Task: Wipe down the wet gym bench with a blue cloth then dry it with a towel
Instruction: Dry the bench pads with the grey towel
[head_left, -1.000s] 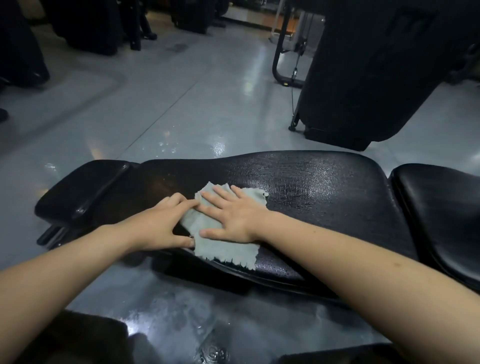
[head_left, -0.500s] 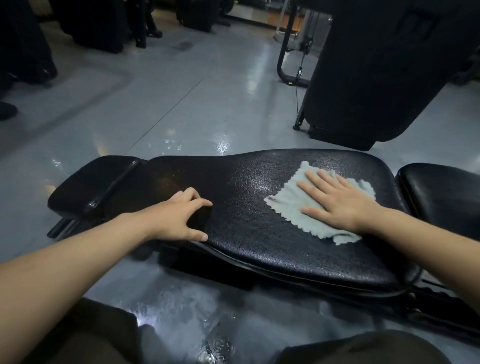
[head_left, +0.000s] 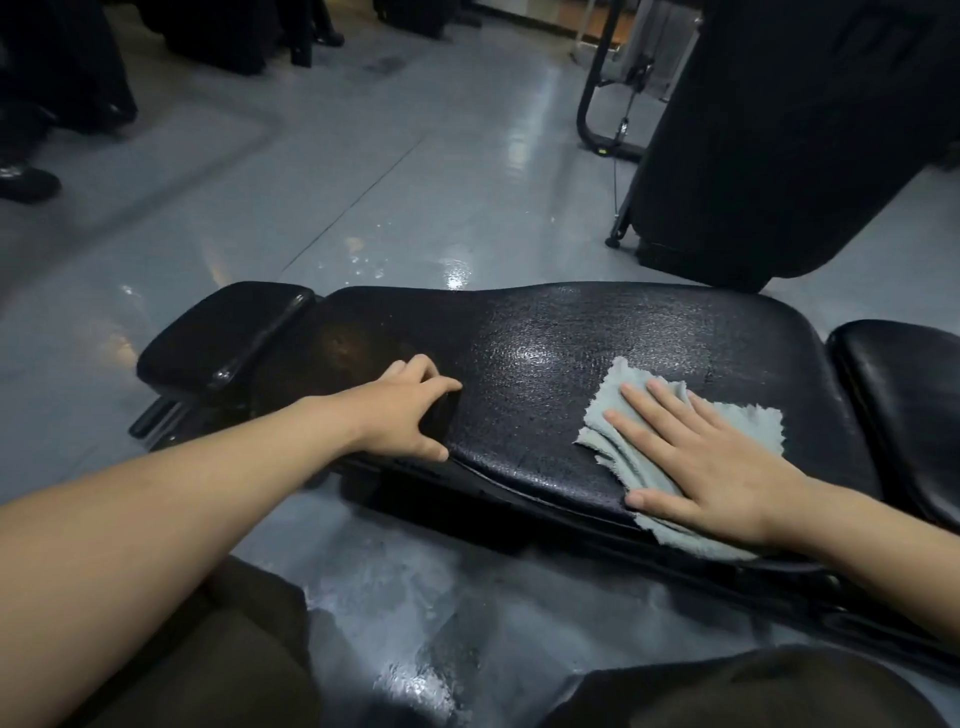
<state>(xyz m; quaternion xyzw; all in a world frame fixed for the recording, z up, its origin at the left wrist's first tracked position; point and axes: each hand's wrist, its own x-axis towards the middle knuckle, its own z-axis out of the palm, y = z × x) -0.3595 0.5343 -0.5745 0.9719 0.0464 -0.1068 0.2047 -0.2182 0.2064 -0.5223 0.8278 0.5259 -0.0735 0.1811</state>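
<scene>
The right hand (head_left: 711, 467) is lying flat and unclenched, pressing the cloth (head_left: 623, 400) onto the bench (head_left: 545, 374) at its near right edge: the wiping step. The left hand (head_left: 410, 415) is bracing, fingers curled on the bench's left part. Next, sweeping across the glistening middle; no towel showing. A machine (head_left: 779, 130) is standing beyond the bench, clear of the wiping.

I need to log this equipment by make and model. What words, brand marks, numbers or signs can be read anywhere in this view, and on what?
None can be read.
Black textured padded bench: no print or tag shows.
Pale blue-grey frayed cloth under the right hand: no label visible.
Large black machine behind the bench: too dark to tell any marking.
Grey glossy floor: only reflections.
</scene>
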